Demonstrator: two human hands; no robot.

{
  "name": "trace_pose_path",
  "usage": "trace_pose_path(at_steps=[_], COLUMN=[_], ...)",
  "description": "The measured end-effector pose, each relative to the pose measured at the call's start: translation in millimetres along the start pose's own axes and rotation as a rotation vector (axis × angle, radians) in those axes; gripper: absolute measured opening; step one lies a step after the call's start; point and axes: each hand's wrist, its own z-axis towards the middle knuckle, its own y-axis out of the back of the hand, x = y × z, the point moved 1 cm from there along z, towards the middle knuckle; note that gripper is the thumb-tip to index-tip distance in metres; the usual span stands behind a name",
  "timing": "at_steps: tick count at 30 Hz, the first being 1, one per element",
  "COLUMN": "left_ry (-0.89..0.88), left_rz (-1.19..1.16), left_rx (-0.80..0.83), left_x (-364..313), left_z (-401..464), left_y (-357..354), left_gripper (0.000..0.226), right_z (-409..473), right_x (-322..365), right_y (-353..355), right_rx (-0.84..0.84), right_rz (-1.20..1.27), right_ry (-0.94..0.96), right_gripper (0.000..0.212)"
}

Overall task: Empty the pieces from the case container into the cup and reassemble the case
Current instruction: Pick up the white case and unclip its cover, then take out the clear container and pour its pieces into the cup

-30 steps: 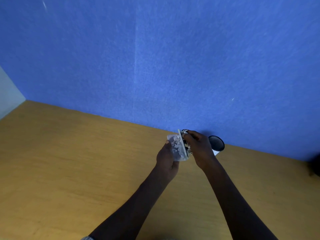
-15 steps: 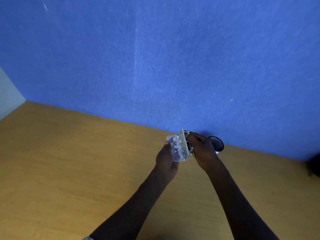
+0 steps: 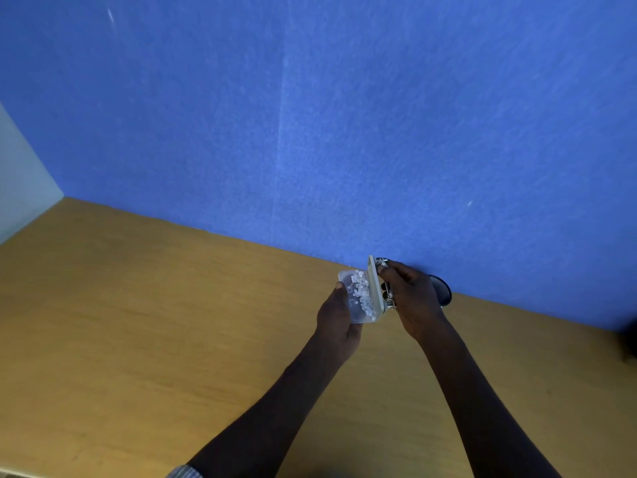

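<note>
Clear case open, long axis toward wall, both hands gripping.

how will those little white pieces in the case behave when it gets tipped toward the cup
The pieces look small, loose and bead-like, heaped in the clear case, so they would probably slide out together in a rush. Being rounded, strays would likely bounce and roll on the smooth table. The cup is partly hidden behind the right hand, so aim may matter.
</note>
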Motion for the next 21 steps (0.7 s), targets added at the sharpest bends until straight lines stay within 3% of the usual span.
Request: trace_pose_path(at_steps=[15, 19, 21], left_ry=[0.029, 0.038, 0.04], left_rz=[-0.015, 0.005, -0.005], left_rx=[-0.036, -0.067, -0.074], left_x=[-3, -11, -15], left_z=[-2, -4, -5], left_y=[8, 13, 15], left_gripper=[0.029, 0.031, 0.035], right_z=[0, 4, 6], right_x=[9, -3, -12], right_y=[13, 20, 25], right_rx=[0.031, -0.018, -0.006], right_rz=[0.18, 0.285, 0.303], right_ry=[-0.025, -0.099, -0.129], right_gripper=[0.019, 0.046, 0.039])
